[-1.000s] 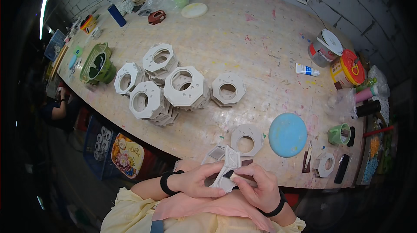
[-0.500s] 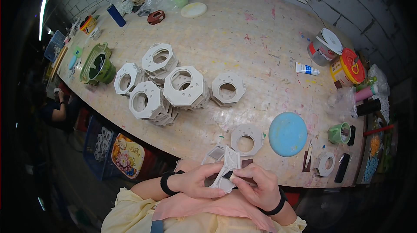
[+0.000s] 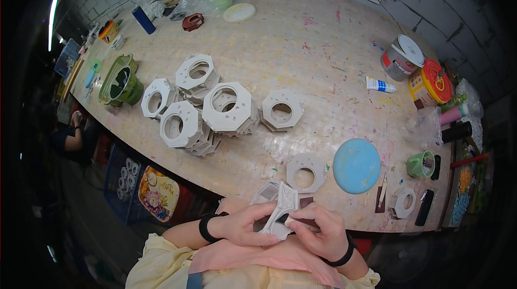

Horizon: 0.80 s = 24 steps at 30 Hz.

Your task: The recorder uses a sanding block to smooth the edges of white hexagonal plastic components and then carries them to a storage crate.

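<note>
At the table's near edge, my left hand (image 3: 245, 225) is closed round a white openwork casting (image 3: 287, 197), held tilted in front of me. My right hand (image 3: 323, 230) pinches a small pale tool (image 3: 290, 221) with a dark end, which meets an opening in the casting's side. Fingers hide most of this tool, so its exact kind does not show. Just beyond my hands, a white octagonal ring (image 3: 306, 173) lies flat on the table.
Stacks of white octagonal rings (image 3: 230, 107) stand left of centre, near a green basket (image 3: 128, 81). On the right are a blue disc (image 3: 356, 166), a green cup (image 3: 420, 164), a small octagonal piece (image 3: 403, 203), a tube (image 3: 381, 85), and buckets (image 3: 401, 60). Another person (image 3: 72, 138) sits far left.
The dark end of the small tool has shifted slightly against the casting, with my right fingers moving a little. My left hand keeps its hold.
</note>
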Available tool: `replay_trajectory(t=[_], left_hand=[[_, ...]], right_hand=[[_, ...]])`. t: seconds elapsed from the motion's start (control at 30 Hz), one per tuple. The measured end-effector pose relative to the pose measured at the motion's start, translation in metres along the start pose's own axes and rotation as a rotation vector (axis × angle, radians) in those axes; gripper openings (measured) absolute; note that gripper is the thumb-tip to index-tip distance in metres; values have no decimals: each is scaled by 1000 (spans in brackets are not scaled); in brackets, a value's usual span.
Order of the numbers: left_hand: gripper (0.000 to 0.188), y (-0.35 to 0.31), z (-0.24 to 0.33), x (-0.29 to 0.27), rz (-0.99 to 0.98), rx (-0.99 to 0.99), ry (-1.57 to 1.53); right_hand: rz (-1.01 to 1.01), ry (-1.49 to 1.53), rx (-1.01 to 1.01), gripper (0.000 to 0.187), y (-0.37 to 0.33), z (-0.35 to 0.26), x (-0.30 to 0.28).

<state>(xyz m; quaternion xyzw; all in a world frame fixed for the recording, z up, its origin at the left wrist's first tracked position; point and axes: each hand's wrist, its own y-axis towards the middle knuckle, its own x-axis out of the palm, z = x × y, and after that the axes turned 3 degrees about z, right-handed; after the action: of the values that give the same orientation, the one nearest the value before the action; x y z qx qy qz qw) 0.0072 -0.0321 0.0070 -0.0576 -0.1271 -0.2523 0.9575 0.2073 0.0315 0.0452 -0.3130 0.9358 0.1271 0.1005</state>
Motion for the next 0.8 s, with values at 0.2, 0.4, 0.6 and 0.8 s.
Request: replay_trajectory(t=[0.2, 0.4, 0.6, 0.8], left_hand=[[62, 0, 0, 2, 2, -39, -55], [58, 1, 1, 4, 102, -6, -68], [63, 1, 2, 0, 2, -26, -50], [62, 1, 6, 0, -3, -33, 19]], right_hand=[[29, -29, 27, 17, -1, -3, 1], [17, -39, 38, 19, -2, -3, 0], [39, -60, 17, 19, -2, -2, 1], [-1, -94, -9, 17, -1, -1, -2]])
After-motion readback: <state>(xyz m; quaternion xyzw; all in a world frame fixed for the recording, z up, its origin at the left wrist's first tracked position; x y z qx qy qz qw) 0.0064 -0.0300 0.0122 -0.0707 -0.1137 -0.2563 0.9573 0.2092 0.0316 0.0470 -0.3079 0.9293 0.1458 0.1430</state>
